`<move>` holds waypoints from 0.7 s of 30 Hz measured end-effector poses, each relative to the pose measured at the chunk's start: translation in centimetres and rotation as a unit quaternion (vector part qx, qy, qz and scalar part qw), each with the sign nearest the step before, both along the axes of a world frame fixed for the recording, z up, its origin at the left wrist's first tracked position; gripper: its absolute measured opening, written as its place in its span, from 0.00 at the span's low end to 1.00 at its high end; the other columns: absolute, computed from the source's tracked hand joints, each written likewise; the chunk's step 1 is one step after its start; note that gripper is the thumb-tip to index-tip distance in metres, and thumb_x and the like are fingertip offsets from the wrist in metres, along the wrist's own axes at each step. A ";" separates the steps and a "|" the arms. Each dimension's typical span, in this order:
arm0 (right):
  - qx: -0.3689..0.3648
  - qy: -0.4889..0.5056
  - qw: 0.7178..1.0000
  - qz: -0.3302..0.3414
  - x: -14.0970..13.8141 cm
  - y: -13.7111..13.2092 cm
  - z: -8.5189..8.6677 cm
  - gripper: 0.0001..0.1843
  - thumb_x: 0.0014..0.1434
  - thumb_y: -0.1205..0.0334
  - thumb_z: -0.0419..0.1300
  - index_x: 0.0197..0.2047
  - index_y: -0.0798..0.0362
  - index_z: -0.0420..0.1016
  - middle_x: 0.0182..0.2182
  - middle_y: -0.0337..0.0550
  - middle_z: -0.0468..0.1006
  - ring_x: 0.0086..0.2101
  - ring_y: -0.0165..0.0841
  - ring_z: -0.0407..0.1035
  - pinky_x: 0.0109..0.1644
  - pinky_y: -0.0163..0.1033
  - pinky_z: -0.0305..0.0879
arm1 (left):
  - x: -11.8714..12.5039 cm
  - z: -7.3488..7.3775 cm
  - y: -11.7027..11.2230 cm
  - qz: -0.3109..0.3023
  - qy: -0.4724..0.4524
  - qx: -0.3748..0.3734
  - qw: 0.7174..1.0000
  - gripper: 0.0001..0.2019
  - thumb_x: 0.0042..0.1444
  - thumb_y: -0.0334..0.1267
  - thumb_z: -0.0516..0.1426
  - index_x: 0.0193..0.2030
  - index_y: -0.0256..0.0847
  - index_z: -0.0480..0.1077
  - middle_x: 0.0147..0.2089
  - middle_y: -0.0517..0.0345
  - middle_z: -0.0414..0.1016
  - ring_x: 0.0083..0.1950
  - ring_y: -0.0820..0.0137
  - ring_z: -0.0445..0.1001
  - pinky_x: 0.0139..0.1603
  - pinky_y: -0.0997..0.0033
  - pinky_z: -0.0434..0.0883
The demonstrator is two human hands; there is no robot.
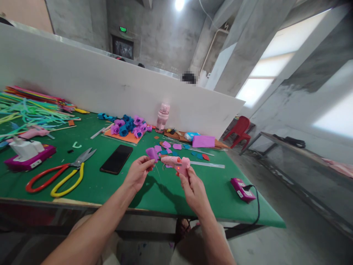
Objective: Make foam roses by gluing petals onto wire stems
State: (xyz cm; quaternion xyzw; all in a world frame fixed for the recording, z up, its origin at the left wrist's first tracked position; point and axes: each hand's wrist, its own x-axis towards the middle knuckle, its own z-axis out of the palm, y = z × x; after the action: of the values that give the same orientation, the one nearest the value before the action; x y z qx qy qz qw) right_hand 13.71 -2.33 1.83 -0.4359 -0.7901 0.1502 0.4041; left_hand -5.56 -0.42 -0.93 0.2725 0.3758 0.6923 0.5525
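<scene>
1. Bench (217,187): that cord (258,206) over its near edge could snag.
2. Pink glue gun (175,161), gripped in the right hand (194,186) above the near half: oversqueezing might spill glue.
3. Purple petal (152,154), left hand (139,171) pinching it by the nozzle: slipping might burn.

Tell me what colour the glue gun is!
The glue gun is pink, seen best in the head view.

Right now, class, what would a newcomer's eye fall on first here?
Probably the pink glue gun in the right hand, close to the purple piece in the left hand. Next, the red-and-yellow-handled scissors, lying left of the black phone on the green table.
</scene>
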 end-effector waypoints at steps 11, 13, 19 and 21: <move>-0.013 -0.007 1.000 -0.003 0.0 0.1 -0.2 0.21 0.62 0.57 0.45 0.53 0.59 0.65 0.43 0.55 0.75 0.45 0.41 0.69 0.46 0.42 0.66 | -0.1 -0.1 0.0 -0.005 0.004 0.003 1.000 0.10 0.36 0.35 0.66 0.25 0.36 0.70 0.25 0.60 0.72 0.26 0.78 0.65 0.28 0.76 0.59; 0.001 -0.006 1.000 -0.007 0.0 0.1 -0.3 0.21 0.62 0.57 0.46 0.53 0.59 0.65 0.45 0.55 0.74 0.46 0.41 0.68 0.48 0.43 0.65 | 0.0 0.0 0.0 -0.002 0.000 0.000 1.000 0.10 0.36 0.34 0.66 0.24 0.36 0.70 0.25 0.60 0.71 0.26 0.78 0.65 0.28 0.76 0.59; -0.011 -0.001 1.000 -0.005 -0.1 0.0 -0.2 0.19 0.62 0.58 0.46 0.53 0.56 0.65 0.43 0.53 0.75 0.44 0.40 0.70 0.45 0.42 0.66 | 0.0 0.2 -0.1 -0.002 0.004 0.002 1.000 0.10 0.36 0.35 0.66 0.25 0.35 0.71 0.25 0.60 0.71 0.26 0.78 0.65 0.28 0.76 0.59; -0.014 -0.003 1.000 -0.002 -0.1 0.0 -0.3 0.20 0.62 0.57 0.46 0.53 0.57 0.64 0.44 0.54 0.74 0.45 0.40 0.69 0.46 0.42 0.65 | 0.0 0.2 -0.1 -0.002 0.004 0.005 1.000 0.09 0.36 0.35 0.66 0.26 0.35 0.71 0.25 0.59 0.72 0.26 0.77 0.66 0.29 0.76 0.59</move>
State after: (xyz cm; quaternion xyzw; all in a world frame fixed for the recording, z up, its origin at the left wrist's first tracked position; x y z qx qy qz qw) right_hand 13.61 -2.28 1.55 -0.4433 -0.7885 0.1596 0.3954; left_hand -5.57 -0.50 -0.73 0.2790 0.3737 0.6918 0.5514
